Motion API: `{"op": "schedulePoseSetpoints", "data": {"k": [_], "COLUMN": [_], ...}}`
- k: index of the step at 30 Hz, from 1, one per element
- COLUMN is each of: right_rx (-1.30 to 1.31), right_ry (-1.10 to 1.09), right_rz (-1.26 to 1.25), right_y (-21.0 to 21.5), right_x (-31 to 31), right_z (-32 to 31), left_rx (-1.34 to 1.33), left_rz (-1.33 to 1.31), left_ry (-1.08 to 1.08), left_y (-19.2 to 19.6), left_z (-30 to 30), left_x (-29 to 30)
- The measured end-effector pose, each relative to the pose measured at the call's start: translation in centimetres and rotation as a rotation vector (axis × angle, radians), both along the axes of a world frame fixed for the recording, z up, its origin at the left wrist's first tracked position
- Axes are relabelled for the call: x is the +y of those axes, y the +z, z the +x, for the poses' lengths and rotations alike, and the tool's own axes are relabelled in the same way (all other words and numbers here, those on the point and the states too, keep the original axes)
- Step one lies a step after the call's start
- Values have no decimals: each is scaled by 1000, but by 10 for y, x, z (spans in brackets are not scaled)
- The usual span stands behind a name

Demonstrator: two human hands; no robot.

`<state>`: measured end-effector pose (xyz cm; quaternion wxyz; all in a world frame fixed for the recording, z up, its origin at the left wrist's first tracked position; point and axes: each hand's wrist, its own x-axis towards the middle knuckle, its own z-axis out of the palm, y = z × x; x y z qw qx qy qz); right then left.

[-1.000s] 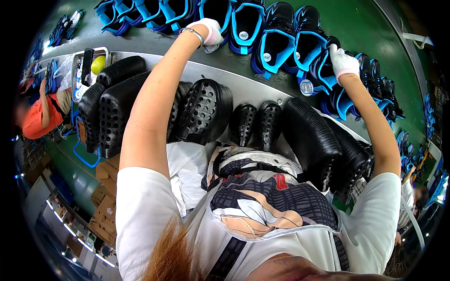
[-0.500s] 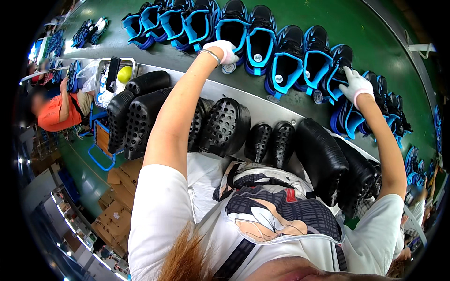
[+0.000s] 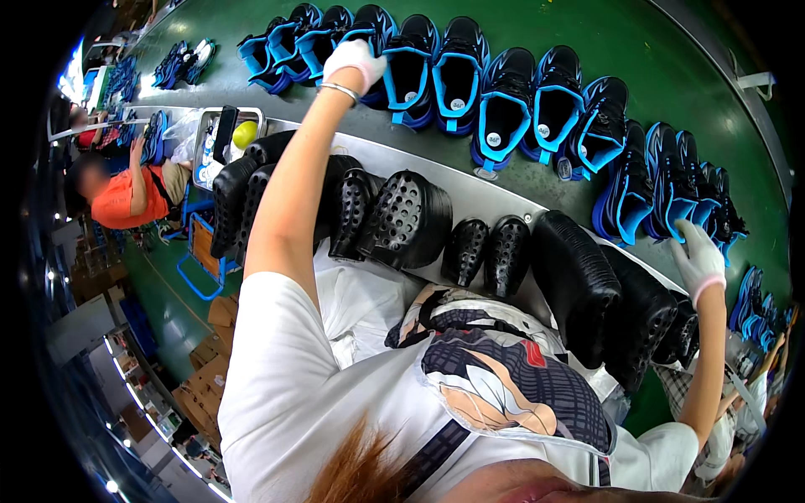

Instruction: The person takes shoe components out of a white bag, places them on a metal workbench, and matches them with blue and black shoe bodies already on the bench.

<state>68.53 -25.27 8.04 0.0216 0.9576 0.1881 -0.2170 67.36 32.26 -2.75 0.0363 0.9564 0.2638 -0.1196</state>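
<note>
A row of black shoes (image 3: 507, 88) with bright blue insides goes from the left grip (image 3: 356, 60) over to the right grip (image 3: 700, 258) and on past both. The left shoe (image 3: 375, 18) is just past the left grip, which covers its back end. I cannot tell if those fingers are squeezed on it or only resting there. The right shoe (image 3: 665, 163) has its heel close to the right grip. Those fingers are spread apart and seem to hold nothing; I cannot tell if they touch the heel.

The toes point away from the grips and the holes face back, maybe so each shoe is easy to reach into. The grips wear white gloves, which may help keep the shoes clean. The shoes stand on a green table (image 3: 537, 21).

Nearer the body than the grips, black blocks (image 3: 579, 281) with round holes line a silver ledge (image 3: 470, 172), perhaps to be close by. Left of the left grip, a tray (image 3: 199, 151) holds a yellow ball (image 3: 245, 134), maybe so it won't roll off. Farther left is a person in orange (image 3: 126, 199).
</note>
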Motion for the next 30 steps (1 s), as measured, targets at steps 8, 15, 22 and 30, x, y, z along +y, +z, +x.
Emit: {"op": "schedulePoseSetpoints", "data": {"k": [8, 15, 22, 30], "right_rx": [2, -102, -144, -171], "right_ry": [-119, -133, -223, -341], "right_rz": [79, 162, 212, 422], "right_y": [14, 16, 34, 47], "right_x": [-41, -36, -57, -75], "right_z": [-47, -57, -80, -163], "left_rx": [90, 63, 204, 282], "left_rz": [-331, 101, -37, -486], "left_ry": [-6, -369, -469, -235], "left_y": [-66, 13, -41, -118], "left_z": [8, 12, 23, 54], "left_x": [51, -23, -91, -77]}}
